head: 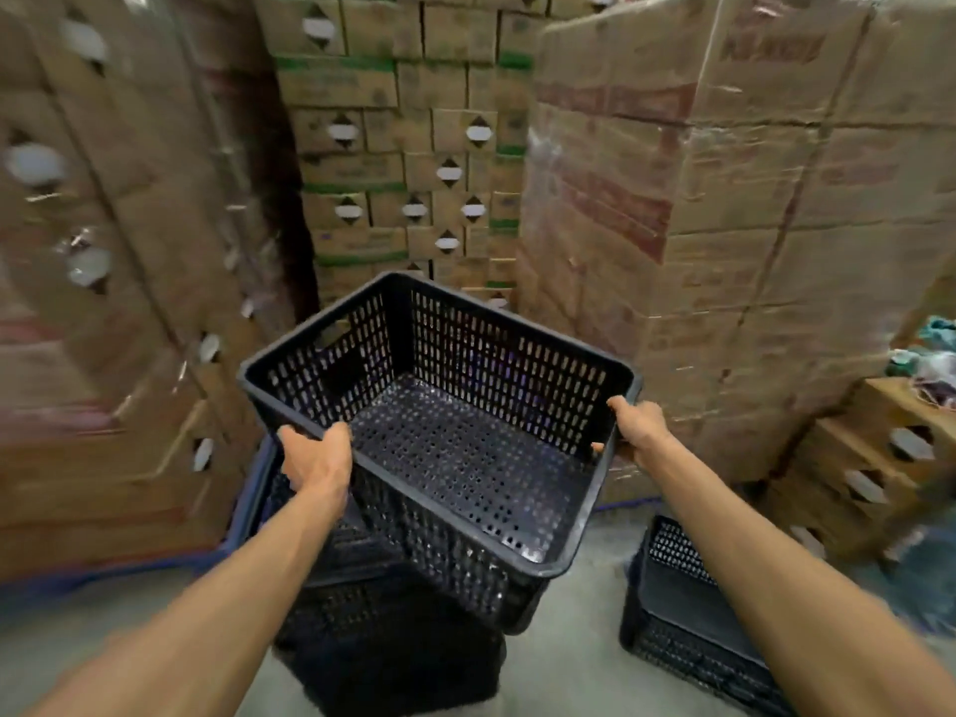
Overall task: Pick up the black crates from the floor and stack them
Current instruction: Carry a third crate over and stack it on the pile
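I hold a black perforated crate in the air at the middle of the view, tilted with its open top toward me. My left hand grips its near-left rim. My right hand grips the right rim. Directly below the held crate stands a stack of black crates on the floor, partly hidden by it. Another black crate sits on the floor at the lower right, under my right forearm.
Tall stacks of cardboard boxes wall in the left, back and right. Lower boxes with cloth on top stand at the far right. A blue pallet edge runs along the left floor. Grey concrete floor lies between the crates.
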### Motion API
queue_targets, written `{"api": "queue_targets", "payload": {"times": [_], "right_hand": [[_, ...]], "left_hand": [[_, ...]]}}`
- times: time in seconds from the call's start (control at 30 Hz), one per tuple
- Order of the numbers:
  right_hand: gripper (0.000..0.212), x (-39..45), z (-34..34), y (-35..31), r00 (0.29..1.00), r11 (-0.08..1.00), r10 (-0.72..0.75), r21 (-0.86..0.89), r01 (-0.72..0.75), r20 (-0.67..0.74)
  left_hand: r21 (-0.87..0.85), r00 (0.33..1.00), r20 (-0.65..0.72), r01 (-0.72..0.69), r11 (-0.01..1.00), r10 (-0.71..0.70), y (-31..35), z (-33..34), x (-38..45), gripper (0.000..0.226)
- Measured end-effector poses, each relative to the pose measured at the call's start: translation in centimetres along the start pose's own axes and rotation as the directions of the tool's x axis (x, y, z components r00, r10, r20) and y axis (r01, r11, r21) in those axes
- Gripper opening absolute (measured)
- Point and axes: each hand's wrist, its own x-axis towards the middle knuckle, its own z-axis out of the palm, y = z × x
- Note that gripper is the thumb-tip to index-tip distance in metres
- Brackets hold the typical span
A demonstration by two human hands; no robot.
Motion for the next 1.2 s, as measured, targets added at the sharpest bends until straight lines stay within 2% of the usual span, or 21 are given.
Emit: {"api": "queue_targets", "payload": {"times": [0.1, 0.2, 0.3, 0.37, 0.43, 0.5, 0.57, 0.6, 0.63, 0.7, 0.73, 0.77, 0.9, 1.0, 1.1, 1.2], "right_hand": [[0.035, 2.6, 3.8, 0.2, 0.998, 0.999, 0.007, -0.036, -0.005, 0.068], [0.032, 4.9, 7.1, 0.2, 0.989, 0.995, -0.006, -0.094, 0.021, 0.15], [0.034, 6.6, 9.5, -0.5, 0.981, 0.991, -0.029, -0.125, 0.053, 0.193], [0.036, 7.3, 10.6, -0.7, 0.969, 0.989, -0.062, -0.115, 0.092, 0.238], [0.043, 7.5, 11.2, -0.7, 0.942, 0.983, -0.09, -0.12, 0.135, 0.322], [0.055, 7.6, 11.5, -0.5, 0.902, 0.956, -0.119, -0.197, 0.217, 0.414], [0.059, 7.5, 11.7, -0.2, 0.879, 0.911, -0.139, -0.289, 0.294, 0.456], [0.058, 7.4, 11.7, -0.2, 0.881, 0.901, -0.143, -0.31, 0.305, 0.451], [0.056, 7.3, 11.8, 0.1, 0.887, 0.894, -0.147, -0.325, 0.309, 0.438], [0.056, 7.2, 12.1, 0.4, 0.9, 0.871, -0.152, -0.375, 0.317, 0.408], [0.059, 7.2, 12.4, 0.5, 0.912, 0.856, -0.153, -0.409, 0.315, 0.381], [0.063, 7.2, 12.7, 0.3, 0.924, 0.841, -0.154, -0.445, 0.308, 0.349], [0.066, 7.7, 14.0, -1.0, 0.932, 0.784, -0.14, -0.537, 0.311, 0.335], [0.064, 8.3, 14.7, -2.1, 0.916, 0.717, -0.141, -0.599, 0.356, 0.376], [0.061, 8.8, 15.0, -2.6, 0.902, 0.662, -0.165, -0.634, 0.401, 0.399], [0.057, 9.4, 15.0, -2.3, 0.895, 0.667, -0.206, -0.613, 0.424, 0.396]], "left_hand": [[0.039, 0.998, -0.029, 0.055, 0.998, -0.054, -1.8, -0.7, 1.3, 0.081], [0.101, 0.992, -0.071, 0.111, 0.989, -0.105, -3.3, -1.3, 2.2, 0.086], [0.275, 0.988, -0.071, 0.153, 0.949, -0.138, -3.2, -1.6, 3.2, 0.098], [0.394, 0.977, -0.166, 0.187, 0.9, -0.131, -2.6, -1.8, 3.1, 0.104], [0.417, 0.955, -0.293, 0.172, 0.893, -0.047, -2.1, -1.8, 2.4, 0.099], [0.489, 0.914, -0.358, 0.011, 0.872, 0.189, -2.4, -2.0, 2.5, 0.08], [0.605, 0.881, -0.216, -0.217, 0.766, 0.42, -2.8, -2.8, 3.6, 0.051], [0.656, 0.86, -0.079, -0.336, 0.676, 0.504, -2.8, -3.5, 4.4, 0.032], [0.68, 0.833, 0.086, -0.451, 0.578, 0.547, -2.9, -4.3, 5.3, 0.025], [0.649, 0.724, 0.409, -0.658, 0.381, 0.556, -3.1, -5.7, 6.6, 0.049], [0.636, 0.67, 0.49, -0.713, 0.297, 0.558, -3.2, -6.2, 6.7, 0.056], [0.635, 0.633, 0.525, -0.736, 0.233, 0.569, -3.4, -6.5, 6.7, 0.057], [0.704, 0.586, 0.509, -0.705, 0.087, 0.631, -4.2, -6.2, 5.8, 0.061], [0.741, 0.592, 0.465, -0.667, 0.075, 0.658, -4.8, -5.7, 4.5, 0.072], [0.755, 0.583, 0.418, -0.65, 0.091, 0.696, -5.3, -5.1, 3.6, 0.073], [0.75, 0.582, 0.423, -0.655, 0.092, 0.694, -5.3, -4.7, 3.6, 0.071]]}}
